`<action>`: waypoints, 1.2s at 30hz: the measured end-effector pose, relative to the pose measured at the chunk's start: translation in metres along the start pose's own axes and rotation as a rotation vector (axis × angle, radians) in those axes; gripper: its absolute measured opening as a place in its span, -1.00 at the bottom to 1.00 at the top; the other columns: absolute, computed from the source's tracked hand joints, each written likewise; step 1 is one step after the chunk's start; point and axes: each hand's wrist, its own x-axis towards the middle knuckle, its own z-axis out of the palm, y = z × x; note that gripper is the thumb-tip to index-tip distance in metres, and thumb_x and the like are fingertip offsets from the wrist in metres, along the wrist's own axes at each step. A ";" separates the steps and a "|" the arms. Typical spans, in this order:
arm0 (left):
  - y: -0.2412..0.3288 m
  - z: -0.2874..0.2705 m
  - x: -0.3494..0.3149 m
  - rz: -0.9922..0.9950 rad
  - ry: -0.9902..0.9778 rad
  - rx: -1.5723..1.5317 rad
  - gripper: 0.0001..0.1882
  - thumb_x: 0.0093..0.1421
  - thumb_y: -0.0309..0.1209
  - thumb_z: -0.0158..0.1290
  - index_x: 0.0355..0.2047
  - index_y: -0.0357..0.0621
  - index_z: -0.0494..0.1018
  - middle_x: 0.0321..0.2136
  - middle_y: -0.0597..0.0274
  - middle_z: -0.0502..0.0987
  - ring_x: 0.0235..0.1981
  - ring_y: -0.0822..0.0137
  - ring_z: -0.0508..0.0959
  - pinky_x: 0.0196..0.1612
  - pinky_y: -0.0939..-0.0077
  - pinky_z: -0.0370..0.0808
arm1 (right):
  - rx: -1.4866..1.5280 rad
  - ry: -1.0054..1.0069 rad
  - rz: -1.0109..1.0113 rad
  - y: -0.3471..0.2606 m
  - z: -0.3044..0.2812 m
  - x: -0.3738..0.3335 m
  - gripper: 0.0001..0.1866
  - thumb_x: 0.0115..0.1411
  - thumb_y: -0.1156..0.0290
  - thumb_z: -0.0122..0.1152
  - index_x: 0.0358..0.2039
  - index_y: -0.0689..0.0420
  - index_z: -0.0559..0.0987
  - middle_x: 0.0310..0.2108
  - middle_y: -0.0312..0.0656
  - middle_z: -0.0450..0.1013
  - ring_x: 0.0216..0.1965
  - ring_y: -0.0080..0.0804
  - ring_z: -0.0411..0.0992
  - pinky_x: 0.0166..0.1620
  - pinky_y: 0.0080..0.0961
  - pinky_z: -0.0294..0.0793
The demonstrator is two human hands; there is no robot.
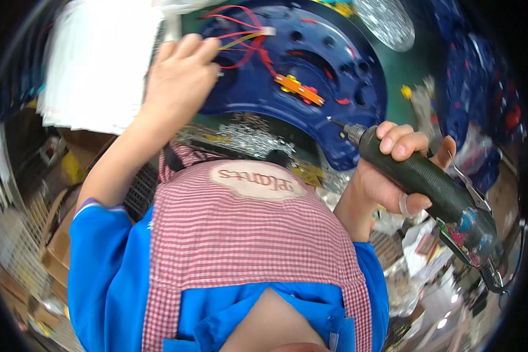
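Observation:
At the upper left, my left hand (pixel 185 73) is closed, its fingertips at a bundle of thin pink and yellow wires (pixel 240 44). The wires run to a small white connector (pixel 268 31). A red lead goes from there to an orange strip (pixel 299 90) with yellow and red parts. The strip lies on a large dark blue moulded plastic shell (pixel 366 64) with round recesses. To the right, my right hand (pixel 396 158) grips a dark electric screwdriver (pixel 416 167). Its bit points up-left, near the shell's lower edge; a metal lever stands along the body.
A stack of white sheets (pixel 102 58) lies at the upper left. Silvery small parts (pixel 255 141) are heaped below the shell, with an oval container of shiny parts (pixel 387 23) above it. More blue shells (pixel 475 76) stand at the right. Cardboard boxes (pixel 61 234) are at the left.

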 end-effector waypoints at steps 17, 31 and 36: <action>0.002 -0.010 0.005 0.031 -0.078 0.008 -0.86 -0.02 -0.33 0.23 -0.46 -0.08 0.56 -0.24 0.43 0.43 -0.12 0.36 0.43 -0.02 0.35 0.30 | -0.264 0.180 -0.041 0.003 -0.055 -0.060 -0.04 0.12 -0.30 0.20 0.24 0.14 0.08 -0.45 -0.12 0.45 -0.43 -0.29 0.46 -0.30 -0.25 0.48; -0.014 -0.040 0.016 0.047 0.156 -0.279 -0.89 -0.01 -0.40 0.26 -0.46 -0.09 0.58 -0.29 0.39 0.53 -0.23 0.28 0.51 -0.12 0.41 0.40 | -0.375 0.171 -0.045 -0.001 -0.047 -0.061 0.07 0.08 -0.40 0.17 0.29 0.14 0.00 -0.46 -0.15 0.44 -0.46 -0.31 0.46 -0.34 -0.26 0.48; -0.100 -0.048 0.053 0.014 0.517 0.069 -0.84 0.09 -0.50 0.25 -0.28 -0.09 0.64 -0.27 0.27 0.65 -0.25 0.18 0.60 -0.15 0.41 0.50 | -0.357 0.164 -0.053 0.001 -0.050 -0.061 0.03 0.11 -0.36 0.17 0.27 0.16 0.02 -0.44 -0.13 0.44 -0.45 -0.32 0.46 -0.34 -0.26 0.49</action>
